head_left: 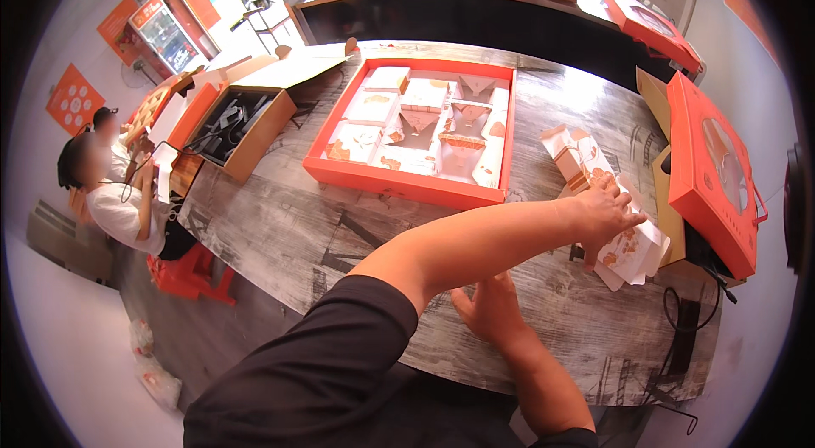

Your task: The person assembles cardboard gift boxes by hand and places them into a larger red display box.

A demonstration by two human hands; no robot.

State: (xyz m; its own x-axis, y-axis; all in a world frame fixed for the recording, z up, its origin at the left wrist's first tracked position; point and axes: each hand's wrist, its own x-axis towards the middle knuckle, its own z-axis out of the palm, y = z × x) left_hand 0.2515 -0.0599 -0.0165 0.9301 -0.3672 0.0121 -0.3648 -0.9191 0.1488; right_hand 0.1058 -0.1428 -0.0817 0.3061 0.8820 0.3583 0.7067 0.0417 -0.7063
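Observation:
My left hand [607, 210] reaches across to the right and closes over the top of a row of small white-and-orange cartons [632, 249] lying on the grey wooden table [280, 227]. More of these cartons [570, 151] stand just behind it. My right hand [488, 308] lies flat on the table near the front edge, partly hidden under my left forearm, and holds nothing. A large orange tray [407, 185] in the middle of the table holds several small cartons in compartments.
An orange gift box lid [713, 168] leans upright at the right edge, with a black cable [679, 329] below it. An open cardboard box [246, 134] with dark contents sits at the left. A person [110, 193] sits beside the table's left end. A dark counter [475, 15] runs behind.

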